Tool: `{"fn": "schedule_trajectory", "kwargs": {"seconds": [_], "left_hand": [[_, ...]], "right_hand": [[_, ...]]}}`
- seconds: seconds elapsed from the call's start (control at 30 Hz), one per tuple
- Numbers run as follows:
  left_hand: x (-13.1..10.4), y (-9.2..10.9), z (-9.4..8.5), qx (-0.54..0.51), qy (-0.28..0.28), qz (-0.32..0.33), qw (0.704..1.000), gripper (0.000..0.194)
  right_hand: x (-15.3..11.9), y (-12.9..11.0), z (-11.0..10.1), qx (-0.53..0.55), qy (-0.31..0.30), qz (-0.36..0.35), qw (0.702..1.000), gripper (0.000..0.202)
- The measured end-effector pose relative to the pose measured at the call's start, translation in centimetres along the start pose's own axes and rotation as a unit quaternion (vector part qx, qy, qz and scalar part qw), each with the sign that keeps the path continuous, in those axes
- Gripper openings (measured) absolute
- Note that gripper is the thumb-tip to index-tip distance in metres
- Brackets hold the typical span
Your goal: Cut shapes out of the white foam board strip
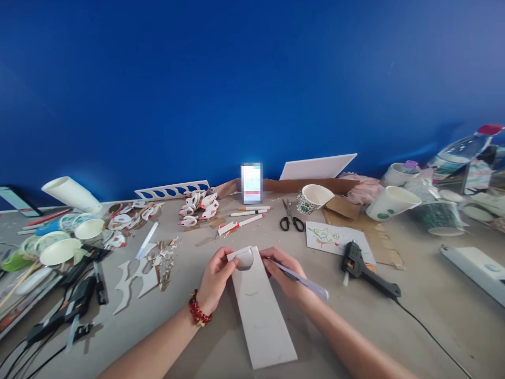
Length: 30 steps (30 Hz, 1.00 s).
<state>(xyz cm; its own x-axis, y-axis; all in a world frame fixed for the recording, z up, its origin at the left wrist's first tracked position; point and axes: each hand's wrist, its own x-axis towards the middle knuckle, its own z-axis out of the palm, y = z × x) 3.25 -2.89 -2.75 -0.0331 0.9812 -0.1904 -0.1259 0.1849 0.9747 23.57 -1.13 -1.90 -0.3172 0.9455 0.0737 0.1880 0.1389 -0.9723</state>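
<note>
A long white foam board strip [260, 316] lies at a slant in front of me, with faint curved pencil lines on it. Near its far end is a rounded cut, with a piece partly loosened there. My left hand [215, 276] pinches the far left corner, thumb on top by the cut. A red bead bracelet [199, 309] circles that wrist. At the far right edge, my right hand [284, 271] steadies the strip with its fingertips while gripping what looks like a craft knife [311, 287] with a pale lavender handle. Its blade is hidden by the fingers.
White offcuts [138, 279] and crumbs lie left, behind them several painted bird-shaped pieces [199, 205]. Black scissors [292, 218], pens [250, 213], a phone [251, 183] and a paper cup [315, 197] stand or lie beyond. Right are a drawing [325, 237] and a corded glue gun [366, 271].
</note>
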Motion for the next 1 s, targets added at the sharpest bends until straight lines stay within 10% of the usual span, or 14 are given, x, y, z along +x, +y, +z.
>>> {"fn": "schedule_trajectory", "kwargs": {"seconds": [0.23,0.4,0.67,1.0], "left_hand": [[1.0,0.6,-1.1,0.059,0.026,0.041,0.997,0.033],[1.2,0.7,-1.1,0.032,0.026,0.04,0.998,0.039],[0.6,0.8,0.0,0.033,-0.01,0.047,0.998,0.037],[0.3,0.4,0.9,0.022,-0.045,0.031,0.998,0.041]], "right_hand": [[0.9,0.3,-1.8,-0.357,-0.019,-0.09,0.93,0.041],[1.5,1.1,-3.1,-0.426,0.017,-0.104,0.899,0.057],[0.6,0.2,-0.6,-0.077,-0.003,-0.044,0.996,0.036],[0.3,-0.7,0.8,0.211,0.033,0.115,0.97,0.046]]}}
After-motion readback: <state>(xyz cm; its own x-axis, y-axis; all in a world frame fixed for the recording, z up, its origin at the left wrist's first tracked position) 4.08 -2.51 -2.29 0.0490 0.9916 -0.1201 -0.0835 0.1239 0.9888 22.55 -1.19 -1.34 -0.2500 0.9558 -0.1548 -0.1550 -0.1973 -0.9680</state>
